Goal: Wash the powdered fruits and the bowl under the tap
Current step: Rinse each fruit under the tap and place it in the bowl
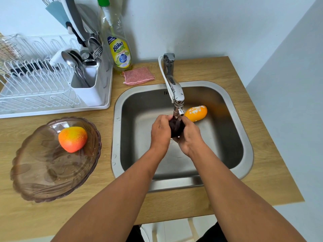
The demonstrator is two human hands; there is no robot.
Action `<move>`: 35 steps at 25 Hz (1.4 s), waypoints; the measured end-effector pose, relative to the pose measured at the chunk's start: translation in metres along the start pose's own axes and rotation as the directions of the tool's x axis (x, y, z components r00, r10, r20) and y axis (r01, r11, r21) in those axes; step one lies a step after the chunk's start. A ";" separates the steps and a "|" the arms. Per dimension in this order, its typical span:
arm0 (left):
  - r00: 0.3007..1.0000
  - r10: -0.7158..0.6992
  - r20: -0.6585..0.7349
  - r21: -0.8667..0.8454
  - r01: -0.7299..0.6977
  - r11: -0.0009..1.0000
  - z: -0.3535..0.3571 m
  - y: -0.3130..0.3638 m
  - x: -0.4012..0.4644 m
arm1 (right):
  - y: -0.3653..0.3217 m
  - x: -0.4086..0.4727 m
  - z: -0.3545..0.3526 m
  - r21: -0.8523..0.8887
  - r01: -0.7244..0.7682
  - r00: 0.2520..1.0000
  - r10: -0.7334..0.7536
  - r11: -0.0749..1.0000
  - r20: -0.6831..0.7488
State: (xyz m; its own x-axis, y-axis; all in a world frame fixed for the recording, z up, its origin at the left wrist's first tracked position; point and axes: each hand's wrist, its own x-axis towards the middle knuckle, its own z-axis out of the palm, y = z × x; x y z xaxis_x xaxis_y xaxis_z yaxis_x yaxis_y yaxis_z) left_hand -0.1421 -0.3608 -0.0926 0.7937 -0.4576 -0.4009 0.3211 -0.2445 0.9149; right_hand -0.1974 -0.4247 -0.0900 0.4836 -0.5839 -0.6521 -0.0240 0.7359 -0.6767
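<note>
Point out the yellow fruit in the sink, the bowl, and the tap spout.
yellow fruit (196, 113): head view, middle of its skin, below the white powder.
bowl (35, 180): head view, bare inner wall near the front rim.
tap spout (176, 91): head view, chrome neck above the hands.

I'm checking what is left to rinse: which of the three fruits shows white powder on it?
The orange fruit lying in the sink, right of the tap. The red-orange fruit in the bowl and the dark fruit between both hands show none.
</note>
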 end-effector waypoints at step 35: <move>0.999 0.052 -0.005 0.041 -0.052 0.998 0.014 0.006 0.008 | -0.005 0.000 0.009 0.034 0.032 0.996 -0.029 0.999 -0.085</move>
State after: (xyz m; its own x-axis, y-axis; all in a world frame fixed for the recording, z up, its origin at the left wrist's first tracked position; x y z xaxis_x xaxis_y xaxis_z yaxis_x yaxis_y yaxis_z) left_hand -0.1414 -0.3777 -0.0911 0.8119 -0.4655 -0.3525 0.2583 -0.2551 0.9318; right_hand -0.1891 -0.4251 -0.0833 0.4075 -0.6319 -0.6593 0.0208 0.7282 -0.6851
